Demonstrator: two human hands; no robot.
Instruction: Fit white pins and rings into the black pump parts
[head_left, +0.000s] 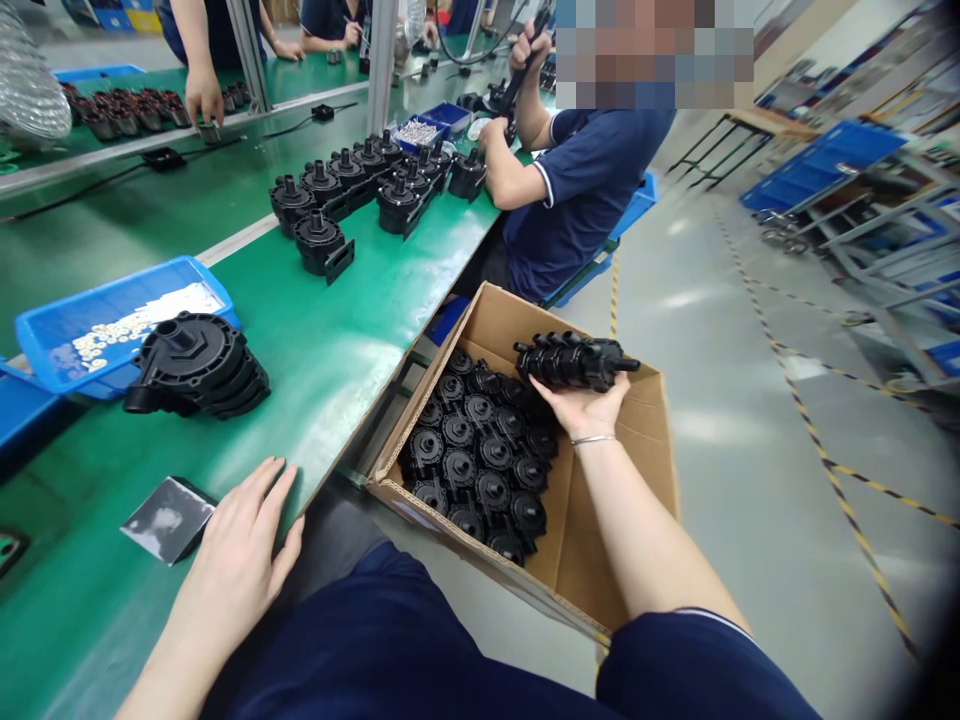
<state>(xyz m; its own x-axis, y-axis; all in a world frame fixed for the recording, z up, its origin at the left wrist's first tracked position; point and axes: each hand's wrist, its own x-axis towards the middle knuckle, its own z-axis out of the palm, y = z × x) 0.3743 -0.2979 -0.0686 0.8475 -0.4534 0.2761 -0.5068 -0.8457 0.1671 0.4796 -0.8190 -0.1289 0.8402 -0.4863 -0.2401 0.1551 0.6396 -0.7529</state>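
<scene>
My right hand [589, 405] is closed around a stack of black pump covers [570, 362], lying on its side above the cardboard box [600, 520]. Inside the box, rows of the same black covers [480, 450] fill the left part. My left hand [244, 540] lies flat at the green table's edge, fingers stretched, holding nothing. Beside its knuckles is a small dark block [169, 520] with a worn grey top. Farther up the table stands another stack of black covers [199, 365], with a spout pointing left.
A blue bin [127, 310] with small whitish parts stands behind the table stack. Several assembled black pumps [322, 240] stand farther along the green table [337, 350]. A co-worker [585, 190] sits past the box, holding a dark tool. Another person's hand [204, 95] is across the bench.
</scene>
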